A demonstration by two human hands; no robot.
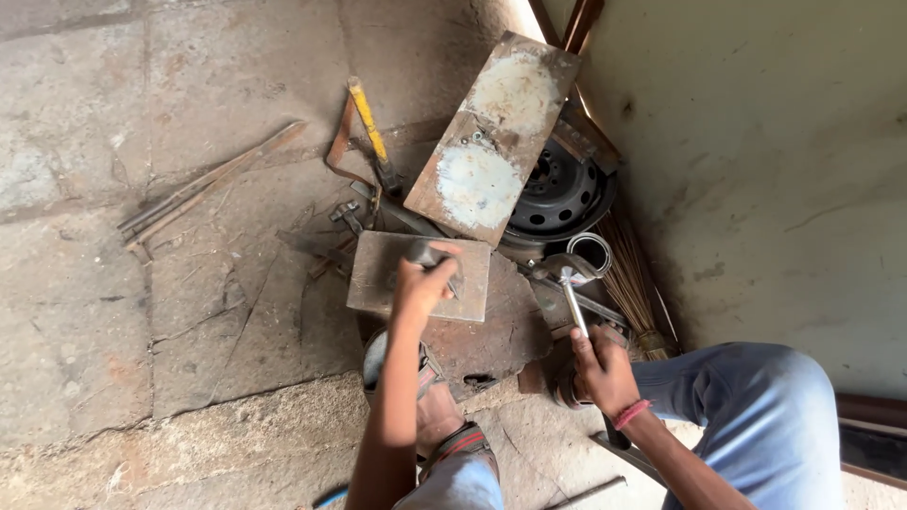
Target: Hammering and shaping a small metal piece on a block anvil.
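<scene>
My left hand (421, 280) presses a small grey metal piece (425, 253) down on a thick rusty steel block (378, 274) that lies on the floor. My right hand (601, 366), with a red thread band at the wrist, grips the lower end of a hammer's shiny metal handle (574, 304). The hammer head (559, 268) hangs in the air to the right of the block, apart from the metal piece. My sandalled foot (436, 408) rests just below the block.
A large rusty plate (496, 137) with pale patches leans over a black wheel rim (563, 194). A yellow-handled tool (370, 127), long metal strips (203, 184), a metal ring (593, 250) and a broom (631, 288) lie around. A wall rises at the right.
</scene>
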